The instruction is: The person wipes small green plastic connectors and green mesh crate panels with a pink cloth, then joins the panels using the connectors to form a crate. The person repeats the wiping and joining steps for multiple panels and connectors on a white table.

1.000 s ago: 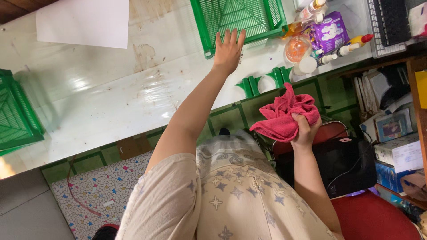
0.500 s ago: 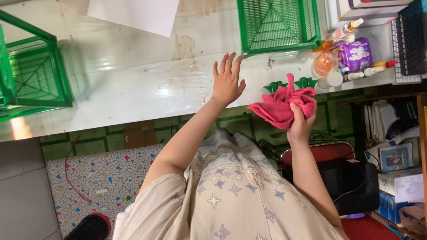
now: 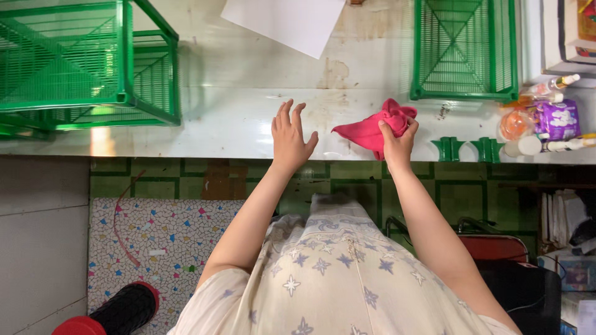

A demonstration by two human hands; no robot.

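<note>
Crumpled pink cloth rag (image 3: 372, 129) is bunched in the right hand (image 3: 397, 138), grip pinched around its upper right part, fingers curled shut on the folds. Rag sits over the near edge of the white, stained bench (image 3: 217, 118), loose corner trailing left; long axis runs roughly left-right, pointed tip toward the left hand (image 3: 292, 133). Left hand is just beside that tip, not touching it, grip spread, fingers splayed and flat above or on the bench surface; contact cannot be told. Right hand is the one on the rag; left is nearest otherwise.

Around: green wire mesh basket (image 3: 465, 49) just beyond the rag, larger green wire crate (image 3: 87, 62) well to the left, white paper sheet (image 3: 285, 22) at the far edge, bottles and a purple pouch (image 3: 555, 121) at right, two small green plastic brackets (image 3: 472, 149) on the bench edge.

Versus earlier frames: the left arm has pulled back from a far reach toward the basket, and the rag has come up from below the bench edge onto it.
</note>
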